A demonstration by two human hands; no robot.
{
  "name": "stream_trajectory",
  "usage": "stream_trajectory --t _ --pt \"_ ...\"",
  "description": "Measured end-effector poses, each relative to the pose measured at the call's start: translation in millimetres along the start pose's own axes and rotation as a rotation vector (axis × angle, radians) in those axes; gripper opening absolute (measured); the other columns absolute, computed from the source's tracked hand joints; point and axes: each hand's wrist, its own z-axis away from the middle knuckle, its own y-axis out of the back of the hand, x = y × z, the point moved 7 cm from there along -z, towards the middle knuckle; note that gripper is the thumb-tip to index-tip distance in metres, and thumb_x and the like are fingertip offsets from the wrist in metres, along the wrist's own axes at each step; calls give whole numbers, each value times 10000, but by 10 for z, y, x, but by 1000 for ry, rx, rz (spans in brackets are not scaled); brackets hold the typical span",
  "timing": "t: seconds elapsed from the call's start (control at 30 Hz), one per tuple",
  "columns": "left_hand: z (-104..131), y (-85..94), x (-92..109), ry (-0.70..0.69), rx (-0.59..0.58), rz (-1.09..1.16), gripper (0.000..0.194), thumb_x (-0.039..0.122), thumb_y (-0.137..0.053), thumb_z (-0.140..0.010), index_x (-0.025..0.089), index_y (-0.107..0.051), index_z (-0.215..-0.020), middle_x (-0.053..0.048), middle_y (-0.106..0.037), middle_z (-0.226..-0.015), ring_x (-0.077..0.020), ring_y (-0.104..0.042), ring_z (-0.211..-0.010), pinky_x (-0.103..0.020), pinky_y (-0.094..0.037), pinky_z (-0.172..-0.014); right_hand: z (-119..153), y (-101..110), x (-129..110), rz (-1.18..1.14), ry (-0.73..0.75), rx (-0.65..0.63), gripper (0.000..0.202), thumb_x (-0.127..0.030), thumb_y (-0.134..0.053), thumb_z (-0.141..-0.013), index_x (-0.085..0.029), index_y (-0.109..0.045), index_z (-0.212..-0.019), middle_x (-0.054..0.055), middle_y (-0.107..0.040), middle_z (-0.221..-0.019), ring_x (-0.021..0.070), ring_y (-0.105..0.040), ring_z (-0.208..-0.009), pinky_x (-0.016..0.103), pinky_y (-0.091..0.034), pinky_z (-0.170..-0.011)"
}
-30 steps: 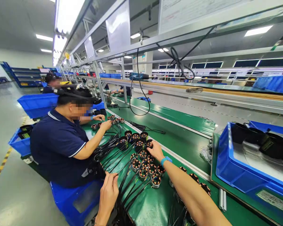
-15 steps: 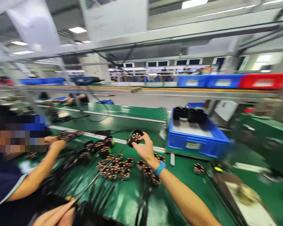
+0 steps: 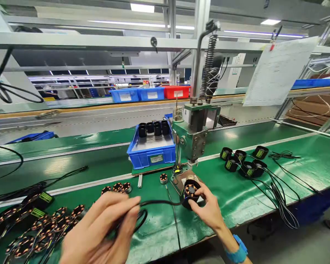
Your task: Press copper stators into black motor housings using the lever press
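Observation:
Pinched between the thumb and fingers of my right hand (image 3: 209, 207) is a motor stator with copper windings (image 3: 191, 189) set in a round black housing (image 3: 187, 203). It is at the front of the base plate of a green bench press (image 3: 188, 135), its windings facing up towards me. A black cable (image 3: 161, 202) runs left from this part to my left hand (image 3: 104, 227), whose fingers are closed on it, with a loop hanging beside them. A loose stator (image 3: 163, 178) with its own lead lies on the green mat, left of the press base.
Several stators (image 3: 44, 234) and black housings with cables lie at the left. A blue bin (image 3: 151, 156) with black cylinders stands behind. To the right are several black motors (image 3: 249, 168) with leads. A paper sheet (image 3: 280, 73) hangs at upper right.
The view has swung right, and the co-worker is out of sight. My right hand has carried the stator and housing from above the pile to the press. My left hand has risen with the cable.

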Motion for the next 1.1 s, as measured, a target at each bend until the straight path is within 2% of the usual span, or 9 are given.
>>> stream_trajectory --t 0.1,0.17,0.37,0.5,0.57,0.67,0.8,1.0,1.1 --pt "-337 -742 408 -78 -242 139 177 351 -658 -914 243 -767 -824 -43 -701 -742 -175 -648 -649 -278 -542 -562 -315 287 245 49 5 9 278 -403 -712 -739 -207 -568 -875 183 -599 -1391 327 -609 -1280 498 -500 -1091" --pt "-394 -1179 414 -18 -418 228 316 381 -601 -942 223 -704 -689 -42 -663 -667 -165 -608 -600 -273 -508 -550 -556 367 338 45 25 -38 268 -386 -704 -710 -202 -574 -857 186 -609 -1377 332 -598 -1295 492 -488 -1101" --pt "-32 -2008 -400 186 -755 121 407 377 -489 -941 209 -628 -597 -28 -662 -623 -160 -604 -600 -266 -464 -605 -1126 254 385 -31 125 -312 223 -295 -695 -678 -195 -562 -827 100 -690 -1150 260 -642 -1134 366 -520 -1002" --pt "453 -2403 -982 322 -988 -228 197 283 -622 -785 191 -744 -909 -116 -789 -923 -294 -732 -869 -375 -545 -788 -1299 189 346 -73 155 -475 211 -231 -662 -692 -179 -570 -875 20 -651 -949 159 -589 -862 258 -508 -832" --pt "610 -2623 -1069 385 -979 -239 423 256 -678 -738 159 -713 -1148 -193 -760 -1178 -375 -714 -1105 -472 -541 -956 -1340 193 306 -88 159 -532 205 -206 -651 -691 -177 -574 -879 -2 -623 -886 144 -560 -821 231 -492 -786" --pt "718 -3071 -942 423 -905 52 790 186 -745 -666 135 -535 -1426 -233 -564 -1513 -383 -534 -1416 -503 -416 -1183 -1350 182 253 -110 161 -609 195 -173 -636 -672 -172 -592 -861 -3 -629 -877 145 -575 -817 234 -516 -790" --pt "773 -3538 -769 526 -741 533 847 237 -803 -684 137 -450 -1447 -198 -587 -1487 -316 -573 -1369 -467 -412 -1195 -1373 229 257 -137 129 -671 366 -212 -658 -683 -170 -645 -1047 41 -701 -1055 194 -672 -977 312 -575 -922" --pt "901 -3569 -823 633 -512 503 691 284 -855 -674 161 -546 -1280 -150 -702 -1278 -310 -667 -1172 -488 -480 -1082 -1855 988 -85 -40 57 -445 400 -395 -644 -884 -189 -620 -1226 107 -671 -1279 244 -641 -1217 429 -517 -1097" --pt "888 -3540 -795 626 -517 491 688 275 -868 -652 175 -563 -1261 -140 -708 -1255 -314 -671 -1159 -489 -486 -1059 -1820 1110 -260 123 39 -444 348 -429 -598 -961 -190 -654 -1207 103 -686 -1251 240 -661 -1166 422 -525 -1081"
